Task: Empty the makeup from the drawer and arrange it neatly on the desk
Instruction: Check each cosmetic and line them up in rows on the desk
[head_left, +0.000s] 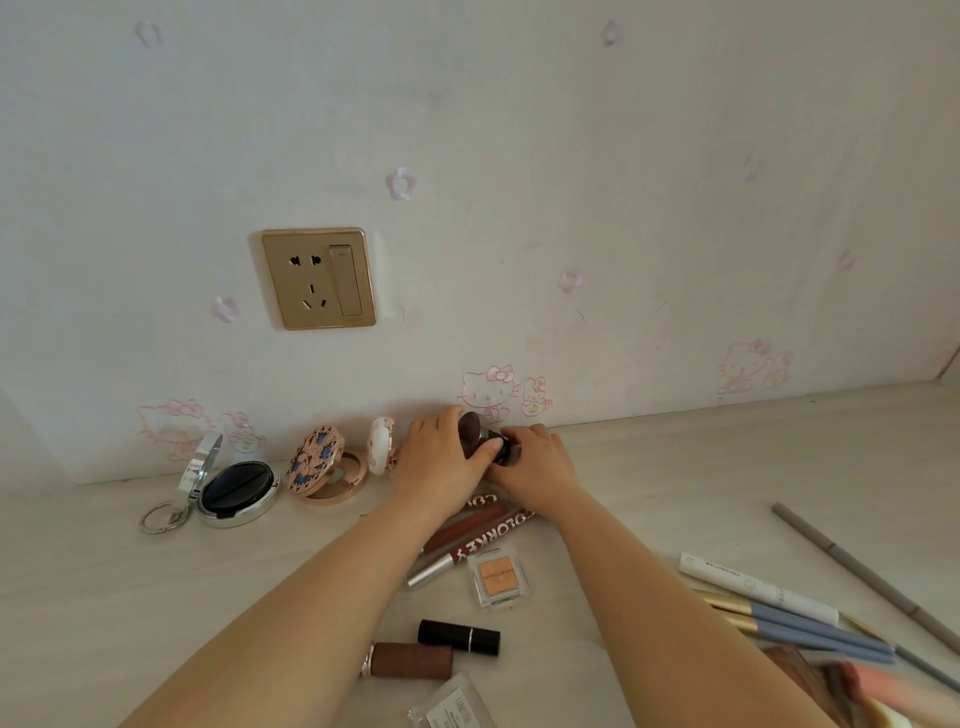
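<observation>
Both hands meet at the back of the pale desk (675, 467), by the wall. My left hand (441, 460) and my right hand (537, 460) together grip a dark brown round compact (475, 431), its lid tilted up. To their left stand three open compacts: a silver one with a black pad (236, 493), a rose-gold one with blue flowers (324, 465) and a white one (382, 444). Under my forearms lie lip gloss tubes (478, 540), a small square eyeshadow (498, 574), a black lipstick (460, 636) and a brown lipstick (410, 661).
Pencils and pens (779, 608) lie at the right, with a long grey pencil (857, 571) beyond them. A clear packet (454, 706) sits at the bottom edge. A gold wall socket (319, 278) hangs above the compacts. The drawer is out of view.
</observation>
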